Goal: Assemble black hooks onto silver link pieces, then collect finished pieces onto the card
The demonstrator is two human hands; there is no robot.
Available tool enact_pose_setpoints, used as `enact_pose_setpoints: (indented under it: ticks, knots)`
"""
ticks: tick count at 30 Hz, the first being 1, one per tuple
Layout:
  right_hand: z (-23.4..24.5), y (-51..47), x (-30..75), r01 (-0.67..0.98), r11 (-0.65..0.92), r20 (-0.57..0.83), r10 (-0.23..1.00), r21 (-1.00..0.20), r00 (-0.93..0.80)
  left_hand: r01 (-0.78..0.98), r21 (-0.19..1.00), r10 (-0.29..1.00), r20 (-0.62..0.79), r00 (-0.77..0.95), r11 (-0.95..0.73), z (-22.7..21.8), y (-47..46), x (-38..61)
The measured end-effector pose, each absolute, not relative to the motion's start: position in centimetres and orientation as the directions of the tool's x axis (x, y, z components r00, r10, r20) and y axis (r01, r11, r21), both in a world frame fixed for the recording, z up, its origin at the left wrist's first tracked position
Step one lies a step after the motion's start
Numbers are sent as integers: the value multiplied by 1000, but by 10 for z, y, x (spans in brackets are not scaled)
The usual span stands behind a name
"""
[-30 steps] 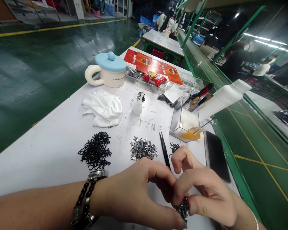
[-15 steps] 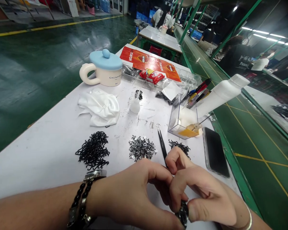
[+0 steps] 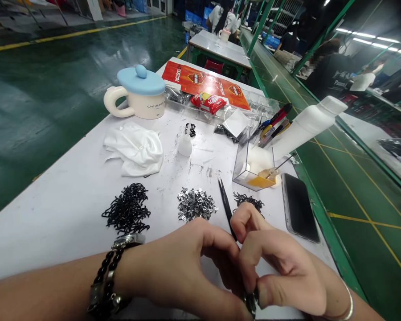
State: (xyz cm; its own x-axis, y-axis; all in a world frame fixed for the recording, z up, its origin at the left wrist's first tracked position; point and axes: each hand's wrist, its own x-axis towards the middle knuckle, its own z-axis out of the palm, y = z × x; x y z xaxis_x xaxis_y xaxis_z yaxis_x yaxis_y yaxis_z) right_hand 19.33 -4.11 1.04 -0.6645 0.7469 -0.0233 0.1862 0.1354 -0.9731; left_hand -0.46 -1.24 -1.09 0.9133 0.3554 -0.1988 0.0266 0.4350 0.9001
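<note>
My left hand [image 3: 183,267] is closed, its thumb and fingers gripping a small shiny black part [image 3: 251,304] near the bottom of the view. Against the same part, my right hand [image 3: 280,272] pinches with thumb and index finger. Most of the part is covered by fingers, so its exact kind is hidden. Just beyond the hands lie black tweezers [image 3: 225,200], pointing away. Left of them is a pile of small silver metal pieces [image 3: 195,205], and farther left a heap of black hook-shaped pieces [image 3: 128,209]. A smaller black heap [image 3: 249,202] sits beyond my right hand.
A phone [image 3: 300,207] lies at the right edge. Nearby stand a clear box [image 3: 254,171] with tools and a white bottle [image 3: 309,127]. Farther back are a small white dropper bottle [image 3: 185,146], white cloth [image 3: 135,149], blue-lidded mug [image 3: 145,100] and orange sheet [image 3: 203,84]. People work beyond.
The black part between my fingers has turned and shows less of itself. Both hands stay together in nearly the same place. The view has shifted slightly.
</note>
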Motion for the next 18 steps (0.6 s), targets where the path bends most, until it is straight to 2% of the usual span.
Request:
enact_pose_setpoints:
  ticks: [10,14,18]
  knots:
    - [10,-39,191,195,176,9,764,-965,-645,52,874,339,-241,909,483,-14,-14,-3]
    - [9,-38,192,198,116,-39,766,-973,-641,61,887,343,-240,908,458,-13,-11,-3]
    - [13,-35,192,222,86,-96,713,-971,-694,54,899,364,-230,903,436,-15,-13,-3]
